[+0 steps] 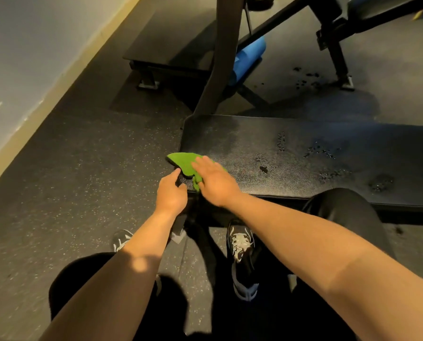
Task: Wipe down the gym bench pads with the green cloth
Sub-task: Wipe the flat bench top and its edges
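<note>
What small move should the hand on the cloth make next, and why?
Probably sweep the right hand, flat on the green cloth, rightward along the bench pad: droplets sit unwiped there, while the cloth lies at the pad's left end, where the left hand grips the corner.

No legible text, apparently; shoes blurred.

The right hand (215,183) lies flat, fingers straight, on a green cloth (183,161) at the left end of a black bench pad (254,143). The left hand (171,193) curls its fingers round the pad's near corner, just beside the cloth. Wet droplets (323,150) speckle the pad farther right.
</note>
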